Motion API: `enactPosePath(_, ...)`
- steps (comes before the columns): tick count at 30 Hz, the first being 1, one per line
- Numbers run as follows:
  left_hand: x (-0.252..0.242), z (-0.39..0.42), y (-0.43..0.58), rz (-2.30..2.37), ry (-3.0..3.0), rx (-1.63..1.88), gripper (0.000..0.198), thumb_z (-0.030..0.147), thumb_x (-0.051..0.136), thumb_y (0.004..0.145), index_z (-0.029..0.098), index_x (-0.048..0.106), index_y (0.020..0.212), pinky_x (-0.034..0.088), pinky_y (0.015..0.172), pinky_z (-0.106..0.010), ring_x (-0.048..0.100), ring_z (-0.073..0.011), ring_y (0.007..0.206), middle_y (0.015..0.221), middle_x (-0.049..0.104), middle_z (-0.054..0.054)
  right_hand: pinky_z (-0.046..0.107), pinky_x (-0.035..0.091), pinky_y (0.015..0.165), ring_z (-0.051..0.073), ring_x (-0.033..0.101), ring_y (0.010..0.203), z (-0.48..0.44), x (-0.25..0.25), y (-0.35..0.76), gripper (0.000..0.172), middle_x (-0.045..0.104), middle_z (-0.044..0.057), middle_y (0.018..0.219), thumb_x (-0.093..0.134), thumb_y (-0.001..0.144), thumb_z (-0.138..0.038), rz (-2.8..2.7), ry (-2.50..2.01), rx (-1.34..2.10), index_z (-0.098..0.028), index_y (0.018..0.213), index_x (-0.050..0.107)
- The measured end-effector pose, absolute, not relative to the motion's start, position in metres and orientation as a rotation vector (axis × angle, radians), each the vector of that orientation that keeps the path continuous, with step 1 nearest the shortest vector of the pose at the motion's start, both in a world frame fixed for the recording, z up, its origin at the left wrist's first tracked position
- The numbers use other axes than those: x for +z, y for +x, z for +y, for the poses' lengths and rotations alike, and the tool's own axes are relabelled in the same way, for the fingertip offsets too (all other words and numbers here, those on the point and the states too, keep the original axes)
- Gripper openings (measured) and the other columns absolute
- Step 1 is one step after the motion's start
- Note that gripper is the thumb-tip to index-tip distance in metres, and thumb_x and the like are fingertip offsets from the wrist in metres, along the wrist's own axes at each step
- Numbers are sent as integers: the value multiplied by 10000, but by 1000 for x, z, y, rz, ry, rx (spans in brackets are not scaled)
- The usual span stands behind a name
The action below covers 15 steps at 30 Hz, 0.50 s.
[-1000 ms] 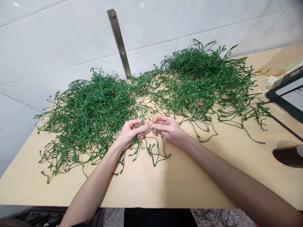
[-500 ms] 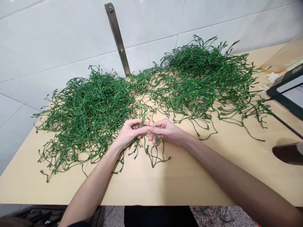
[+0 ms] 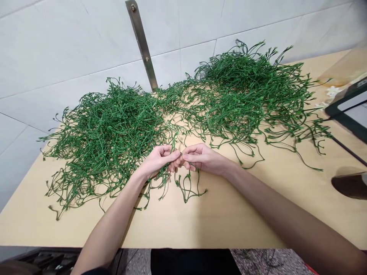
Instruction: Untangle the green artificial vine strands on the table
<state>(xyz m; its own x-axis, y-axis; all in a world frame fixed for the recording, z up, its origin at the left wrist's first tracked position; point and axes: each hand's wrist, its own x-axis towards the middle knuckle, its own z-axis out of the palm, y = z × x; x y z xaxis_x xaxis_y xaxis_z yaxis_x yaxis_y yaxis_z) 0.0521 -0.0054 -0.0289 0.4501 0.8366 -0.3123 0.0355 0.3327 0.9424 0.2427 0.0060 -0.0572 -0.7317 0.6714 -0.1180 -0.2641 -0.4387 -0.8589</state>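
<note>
This looks like a small handicraft workspace, though whether it sits in a home or a business cannot be told. A plain wood-look worktable [image 3: 235, 219] stands against a wall of large, pale, marble-veined tiles [image 3: 80, 38], to which a metal strip [image 3: 141, 44] is fixed with bolts. Loose green plastic-looking flower stems [image 3: 111, 126] lie in two big heaps across the tabletop, a bulk amount that suggests piecework assembly. Small white blossoms [image 3: 333, 91] near the right edge fit artificial-flower making. Below the table's front edge show a speckled stone-like floor [image 3: 255, 261] and a dark, slatted, crate-like object [image 3: 48, 261].
</note>
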Motion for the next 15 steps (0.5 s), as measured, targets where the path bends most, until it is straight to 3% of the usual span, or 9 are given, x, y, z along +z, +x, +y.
enactPosePath(4,-28,-6,52,968,1090,602,439,464,799,670,126,545,784,447,461,-193,600,-102,460,575,656,-19,186,247,444,36,393,486,6,-56,243,249,524,-47,548,743,781,-339,-1200,-642,2170,-106,820,665)
enactPosePath(9,-31,-7,50,963,1129,601,395,391,834,639,118,586,779,462,537,-206,640,-123,525,586,683,-42,220,212,473,44,338,489,5,-55,240,257,489,-54,563,744,768,-342,-1174,-610,2180,-130,756,600)
enactPosePath(15,-30,-6,47,944,1252,537,396,491,760,699,126,634,608,425,510,-225,524,-94,464,482,589,-12,253,155,486,51,287,482,3,-54,238,275,446,-58,551,716,776,-363,-1236,-613,2143,-141,714,565)
